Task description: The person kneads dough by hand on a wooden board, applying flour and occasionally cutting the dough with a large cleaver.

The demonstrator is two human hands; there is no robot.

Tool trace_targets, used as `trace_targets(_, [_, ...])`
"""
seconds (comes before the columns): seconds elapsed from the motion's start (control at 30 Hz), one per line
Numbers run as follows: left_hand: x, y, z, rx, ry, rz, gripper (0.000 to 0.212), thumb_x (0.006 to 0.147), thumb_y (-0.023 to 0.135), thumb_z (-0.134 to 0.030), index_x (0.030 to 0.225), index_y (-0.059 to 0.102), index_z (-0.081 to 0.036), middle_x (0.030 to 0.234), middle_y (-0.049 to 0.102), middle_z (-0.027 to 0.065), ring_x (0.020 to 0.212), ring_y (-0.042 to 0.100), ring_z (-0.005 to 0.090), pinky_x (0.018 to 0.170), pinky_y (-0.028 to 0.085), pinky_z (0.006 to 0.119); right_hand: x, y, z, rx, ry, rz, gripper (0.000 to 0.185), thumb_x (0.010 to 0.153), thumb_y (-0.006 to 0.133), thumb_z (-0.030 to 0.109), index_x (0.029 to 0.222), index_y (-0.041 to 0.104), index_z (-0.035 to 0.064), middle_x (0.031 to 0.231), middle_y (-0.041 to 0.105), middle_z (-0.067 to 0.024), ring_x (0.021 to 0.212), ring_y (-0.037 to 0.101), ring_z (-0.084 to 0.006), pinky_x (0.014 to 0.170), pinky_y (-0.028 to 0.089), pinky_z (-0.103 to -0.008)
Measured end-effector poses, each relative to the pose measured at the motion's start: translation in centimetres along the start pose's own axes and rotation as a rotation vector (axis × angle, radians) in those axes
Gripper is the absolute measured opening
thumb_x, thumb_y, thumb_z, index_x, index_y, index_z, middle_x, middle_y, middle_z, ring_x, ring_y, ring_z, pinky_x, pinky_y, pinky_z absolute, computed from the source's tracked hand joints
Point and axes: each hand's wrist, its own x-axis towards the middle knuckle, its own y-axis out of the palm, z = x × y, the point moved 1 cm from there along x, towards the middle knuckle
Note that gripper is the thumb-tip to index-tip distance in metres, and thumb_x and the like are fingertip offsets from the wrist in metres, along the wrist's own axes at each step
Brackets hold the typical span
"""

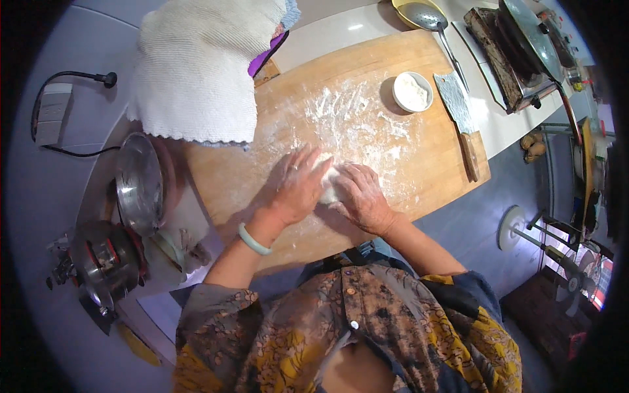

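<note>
A pale lump of dough (328, 190) lies on a floured wooden board (427, 54), partly covered by my hands. My left hand (302, 184), with a pale green bangle (252, 240) on its wrist, rests against the dough's left side. My right hand (361, 194) cups its right side, the fingers bent over it. Flour (344, 105) is smeared over the board beyond my hands. A white bowl of flour (412, 93) stands near the far right part of the board. To its right lies a cleaver (457, 108) with a wooden handle.
A ribbed white cloth (201, 73) hangs over something at the board's far left. Left of the board are a metal basin (141, 184) and a metal pot (108, 260). A skimmer (422, 17) rests in a yellow bowl at the back, near a gas stove (511, 64) with a pan lid (533, 39).
</note>
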Motion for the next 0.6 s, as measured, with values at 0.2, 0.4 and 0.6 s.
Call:
trace_targets(0.2, [-0.5, 3.4, 1.7, 0.247, 0.084, -0.087, 0.056, 0.083, 0.060, -0.033, 0.132, 0.045, -0.013, 0.140, 0.035, 0.0186, 0.129, 0.030, 0.0392, 0.107, 0.023, 0.051, -0.1, 1.8, -2.2, -0.203, 0.074, 0.045, 0.065, 0.071, 0.070, 0.027, 0.128, 0.045, 0.0072, 0.123, 0.048, -0.0158, 0.113, 0.046, -0.0333, 0.096, 0.033, -0.0480])
trace_targets(0.4, [10.0, -0.6, 6.7, 0.142, -0.065, -0.179, 0.053, 0.088, 0.055, -0.036, 0.130, 0.046, -0.005, 0.136, 0.040, 0.0211, 0.128, 0.034, 0.0349, 0.106, 0.028, 0.044, 7.1, 0.2, -5.2, -0.201, 0.200, -0.067, 0.053, 0.079, 0.064, 0.031, 0.123, 0.049, 0.0058, 0.115, 0.053, -0.0158, 0.106, 0.050, -0.0351, 0.088, 0.040, -0.0465])
trace_targets(0.6, [6.6, -0.9, 5.9, -0.620, -0.407, -0.416, 0.048, 0.094, 0.045, -0.032, 0.127, 0.047, 0.003, 0.131, 0.047, 0.0228, 0.124, 0.043, 0.0320, 0.103, 0.033, 0.036, 4.4, -0.3, -4.8, 0.342, 0.534, 0.009, 0.036, 0.096, 0.043, 0.026, 0.123, 0.051, 0.0036, 0.113, 0.056, -0.0212, 0.104, 0.056, -0.0329, 0.090, 0.043, -0.0389])
